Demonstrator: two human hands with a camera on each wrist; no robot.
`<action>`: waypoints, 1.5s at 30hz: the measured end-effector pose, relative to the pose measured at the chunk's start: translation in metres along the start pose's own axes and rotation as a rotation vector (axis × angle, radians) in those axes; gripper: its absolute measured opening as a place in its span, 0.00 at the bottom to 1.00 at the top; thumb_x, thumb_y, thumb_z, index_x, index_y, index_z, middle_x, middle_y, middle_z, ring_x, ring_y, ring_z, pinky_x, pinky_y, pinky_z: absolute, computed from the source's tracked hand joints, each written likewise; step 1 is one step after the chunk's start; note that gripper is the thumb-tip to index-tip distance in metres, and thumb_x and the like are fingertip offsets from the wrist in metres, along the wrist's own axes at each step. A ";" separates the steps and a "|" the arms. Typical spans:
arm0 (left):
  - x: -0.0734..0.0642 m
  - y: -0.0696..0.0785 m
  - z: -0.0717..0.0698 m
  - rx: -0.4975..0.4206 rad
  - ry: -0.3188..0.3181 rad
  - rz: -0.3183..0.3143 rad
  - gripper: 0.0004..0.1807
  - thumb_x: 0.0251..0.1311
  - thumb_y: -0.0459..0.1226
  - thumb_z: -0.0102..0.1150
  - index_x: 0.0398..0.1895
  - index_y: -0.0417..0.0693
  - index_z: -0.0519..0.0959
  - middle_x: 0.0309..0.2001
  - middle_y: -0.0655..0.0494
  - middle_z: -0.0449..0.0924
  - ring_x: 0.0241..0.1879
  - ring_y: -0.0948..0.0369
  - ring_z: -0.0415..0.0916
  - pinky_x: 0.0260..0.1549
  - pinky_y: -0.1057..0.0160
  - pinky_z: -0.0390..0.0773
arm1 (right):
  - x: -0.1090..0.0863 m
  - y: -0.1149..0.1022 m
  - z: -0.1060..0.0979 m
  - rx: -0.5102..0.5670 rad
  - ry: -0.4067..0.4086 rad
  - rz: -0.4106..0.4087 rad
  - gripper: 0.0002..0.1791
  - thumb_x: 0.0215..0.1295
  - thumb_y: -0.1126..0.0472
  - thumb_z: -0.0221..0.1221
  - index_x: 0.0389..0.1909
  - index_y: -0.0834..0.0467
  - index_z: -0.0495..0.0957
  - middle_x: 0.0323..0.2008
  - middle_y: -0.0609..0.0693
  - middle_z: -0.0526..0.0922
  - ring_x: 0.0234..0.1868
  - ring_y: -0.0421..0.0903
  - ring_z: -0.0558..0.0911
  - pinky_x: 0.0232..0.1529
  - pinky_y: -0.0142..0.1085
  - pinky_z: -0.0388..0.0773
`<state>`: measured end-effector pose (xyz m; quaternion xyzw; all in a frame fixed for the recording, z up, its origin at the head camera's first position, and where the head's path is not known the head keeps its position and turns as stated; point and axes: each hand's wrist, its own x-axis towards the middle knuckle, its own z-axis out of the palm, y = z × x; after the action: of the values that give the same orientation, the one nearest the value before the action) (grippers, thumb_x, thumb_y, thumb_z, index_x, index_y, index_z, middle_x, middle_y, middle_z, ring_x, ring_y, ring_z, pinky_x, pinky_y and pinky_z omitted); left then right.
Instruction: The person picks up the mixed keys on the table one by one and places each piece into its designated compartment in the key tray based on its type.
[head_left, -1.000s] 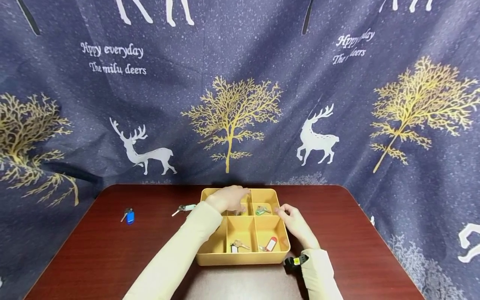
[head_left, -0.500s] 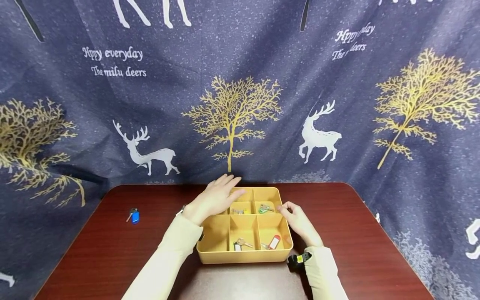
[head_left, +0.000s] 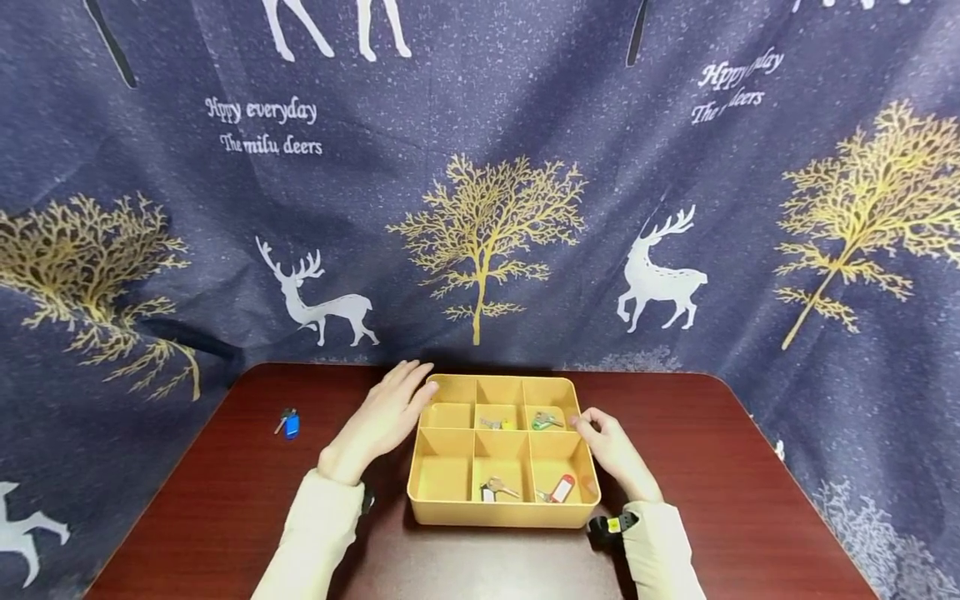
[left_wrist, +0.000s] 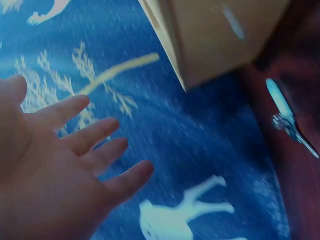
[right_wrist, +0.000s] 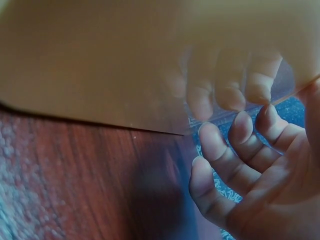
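Observation:
A yellow divided box (head_left: 504, 514) with several compartments stands on the table. My left hand (head_left: 378, 421) hovers by its back left corner, fingers spread, holding nothing. In the left wrist view a key with a white tag (left_wrist: 281, 102) lies on the table beside the box; the hand covers it in the head view. My right hand (head_left: 617, 457) grips the box's right wall, thumb at the rim and bent fingers (right_wrist: 212, 142) against the outside. Inside are a key with a green tag (head_left: 546, 421), a yellow-tagged key (head_left: 495, 424), a black-tagged key (head_left: 501, 489) and a red-tagged key (head_left: 561, 489).
A key with a blue tag (head_left: 291, 425) lies at the left of the dark red table (head_left: 225, 517). A printed blue cloth (head_left: 525, 275) hangs right behind the table's back edge.
My left hand has come out from over the box's back compartments and moved left past its edge, its fingers straightening. The right hand stays at the right wall.

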<state>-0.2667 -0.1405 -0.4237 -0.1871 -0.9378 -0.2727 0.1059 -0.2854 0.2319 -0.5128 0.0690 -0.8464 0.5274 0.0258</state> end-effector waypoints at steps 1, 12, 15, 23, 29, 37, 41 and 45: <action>-0.003 -0.004 -0.002 -0.008 0.008 -0.013 0.30 0.75 0.54 0.37 0.69 0.45 0.67 0.69 0.40 0.62 0.71 0.44 0.51 0.62 0.37 0.56 | 0.000 0.000 0.000 0.000 0.003 -0.003 0.13 0.73 0.60 0.53 0.32 0.66 0.74 0.38 0.60 0.79 0.32 0.45 0.72 0.33 0.33 0.68; -0.030 -0.045 -0.026 -0.035 0.027 -0.126 0.31 0.77 0.52 0.33 0.69 0.39 0.65 0.69 0.36 0.60 0.70 0.40 0.51 0.62 0.33 0.52 | -0.002 0.001 0.002 0.012 0.018 -0.008 0.13 0.72 0.57 0.55 0.30 0.61 0.74 0.35 0.55 0.78 0.33 0.45 0.73 0.34 0.33 0.69; -0.035 -0.059 -0.032 -0.045 0.045 -0.137 0.31 0.77 0.52 0.33 0.69 0.38 0.65 0.69 0.36 0.60 0.69 0.40 0.53 0.63 0.36 0.53 | -0.002 0.002 0.003 0.015 0.019 -0.006 0.12 0.72 0.58 0.55 0.30 0.61 0.74 0.36 0.56 0.79 0.35 0.45 0.73 0.34 0.33 0.69; -0.057 -0.090 -0.051 -0.065 0.100 -0.161 0.29 0.77 0.48 0.35 0.65 0.32 0.67 0.65 0.34 0.64 0.67 0.40 0.57 0.64 0.42 0.54 | -0.002 0.000 0.007 0.019 0.010 0.001 0.14 0.72 0.56 0.55 0.31 0.62 0.74 0.37 0.56 0.79 0.35 0.45 0.74 0.35 0.33 0.70; -0.066 -0.101 -0.056 -0.048 0.110 -0.189 0.29 0.78 0.47 0.34 0.63 0.29 0.67 0.63 0.32 0.66 0.66 0.39 0.59 0.64 0.42 0.55 | -0.002 0.001 0.002 0.017 0.009 0.018 0.15 0.72 0.54 0.54 0.31 0.63 0.73 0.27 0.53 0.73 0.31 0.46 0.73 0.33 0.33 0.69; -0.078 -0.114 -0.066 -0.023 0.033 -0.333 0.35 0.77 0.54 0.26 0.68 0.32 0.64 0.67 0.31 0.59 0.67 0.36 0.53 0.61 0.35 0.54 | -0.005 -0.001 0.003 -0.003 0.012 0.016 0.14 0.73 0.57 0.54 0.32 0.64 0.74 0.31 0.53 0.76 0.32 0.44 0.73 0.34 0.31 0.69; -0.082 -0.122 -0.065 -0.007 0.049 -0.350 0.35 0.77 0.54 0.29 0.66 0.32 0.66 0.65 0.30 0.61 0.65 0.34 0.55 0.59 0.34 0.56 | -0.008 -0.015 0.001 0.025 -0.012 0.018 0.13 0.73 0.60 0.54 0.33 0.67 0.75 0.35 0.58 0.78 0.34 0.46 0.73 0.36 0.32 0.69; -0.083 -0.132 -0.061 0.040 0.053 -0.359 0.33 0.75 0.52 0.37 0.63 0.30 0.67 0.62 0.27 0.63 0.62 0.32 0.58 0.56 0.33 0.59 | -0.016 -0.033 -0.004 0.023 -0.027 0.005 0.12 0.73 0.62 0.54 0.33 0.69 0.74 0.35 0.61 0.77 0.34 0.49 0.73 0.36 0.33 0.68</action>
<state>-0.2392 -0.3016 -0.4603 -0.0072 -0.9582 -0.2733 0.0841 -0.2653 0.2224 -0.4831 0.0743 -0.8409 0.5360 0.0120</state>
